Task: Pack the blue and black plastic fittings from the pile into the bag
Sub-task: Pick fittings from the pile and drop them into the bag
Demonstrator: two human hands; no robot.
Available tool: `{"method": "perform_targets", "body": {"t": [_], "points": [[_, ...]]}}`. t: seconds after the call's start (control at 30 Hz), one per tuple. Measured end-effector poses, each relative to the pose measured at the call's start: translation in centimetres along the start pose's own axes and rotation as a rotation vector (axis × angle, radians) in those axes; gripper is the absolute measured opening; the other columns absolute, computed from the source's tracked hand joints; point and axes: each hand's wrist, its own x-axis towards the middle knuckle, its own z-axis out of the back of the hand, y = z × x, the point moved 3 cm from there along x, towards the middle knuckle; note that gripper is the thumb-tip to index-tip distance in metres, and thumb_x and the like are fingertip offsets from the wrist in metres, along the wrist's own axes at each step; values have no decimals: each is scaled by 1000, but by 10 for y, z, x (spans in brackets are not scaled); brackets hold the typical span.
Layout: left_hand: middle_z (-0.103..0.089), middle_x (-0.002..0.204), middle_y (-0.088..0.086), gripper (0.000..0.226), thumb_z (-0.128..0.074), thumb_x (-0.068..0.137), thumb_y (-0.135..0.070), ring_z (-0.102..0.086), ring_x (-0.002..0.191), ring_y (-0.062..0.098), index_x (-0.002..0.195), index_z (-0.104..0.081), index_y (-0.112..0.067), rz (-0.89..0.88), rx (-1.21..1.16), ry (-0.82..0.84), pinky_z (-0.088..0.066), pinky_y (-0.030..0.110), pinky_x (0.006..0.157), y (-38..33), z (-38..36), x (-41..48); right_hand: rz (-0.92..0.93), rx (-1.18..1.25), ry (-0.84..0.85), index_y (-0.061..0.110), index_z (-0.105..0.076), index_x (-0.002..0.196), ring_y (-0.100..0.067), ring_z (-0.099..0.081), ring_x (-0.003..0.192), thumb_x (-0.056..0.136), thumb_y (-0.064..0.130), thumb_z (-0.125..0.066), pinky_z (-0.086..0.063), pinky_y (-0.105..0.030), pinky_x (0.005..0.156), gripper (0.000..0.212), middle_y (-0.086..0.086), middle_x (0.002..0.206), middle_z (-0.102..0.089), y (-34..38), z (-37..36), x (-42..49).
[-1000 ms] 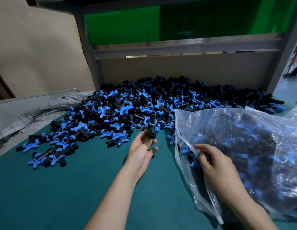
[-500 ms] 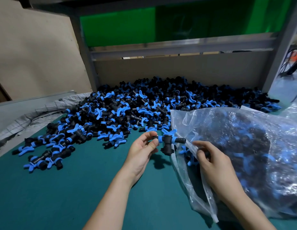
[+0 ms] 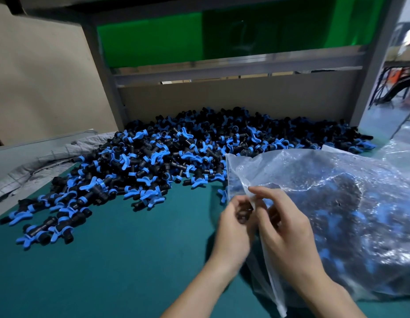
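Single head-worn wide-angle view; faces forward, down; close over table [image 3: 107, 271]; pile [image 3: 176, 161] beyond.

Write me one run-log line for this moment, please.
step: bagging | left hand: grips fitting at bag mouth | right hand: holds bag edge | pile: large

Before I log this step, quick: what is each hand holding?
Left hand: grips a dark fitting, blurred, at the mouth of the bag.
Right hand: pinches the bag's edge.
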Motion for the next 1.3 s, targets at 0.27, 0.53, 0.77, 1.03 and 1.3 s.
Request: {"method": "perform_targets", "body": {"t": [0.27,0.53,0.77,1.03,1.3], "points": [[-74,95,5,13,-71,87,-6,-68,92,14,94,-67,-16,-39,110,85,-51,21,83,-7,24,14,15,63,-47,37,-61,114,-5,-52,59,88,25,-50,-37,-7,59,31,27,81,-56,4,4,3],[-45,72,-12,7,-43,87,-33,-41,78,11,83,-47,-29,-495,1047,234,-34,32,64,-1,-8,-7,2,87,-50,36,-65,109,-12,-61,64,88,10,-57,-44,-14,61,34,15,93,-66,9,4,6],[-58,108,-10,20,-48,93,-23,-45,103,15,107,-62,-23,-526,1112,93,-36,31,91,-10,25,5,-170,63,35,39,-65,104,-7,-50,52,92,9,-60,-37,-11,52,33,13,68,-61,-14,-2,3],[-51,137,-1,44,-37,103,-26,-40,127,18,147,-37,-20,-101,1328,-271,-30,33,106,-5,112,35,-357,-75,113,42,-64,98,-2,-59,75,94,21,-56,-44,-14,67,23,24,87,-67,-35,-7,-1],[-16,163,5,57,-31,102,-14,-17,149,22,156,-12,-12,33,1417,-183,-16,36,120,6,115,86,-369,-88,108,42,-64,99,0,-60,77,95,22,-55,-45,-17,65,22,25,87,-67,-35,-5,-2]]}}
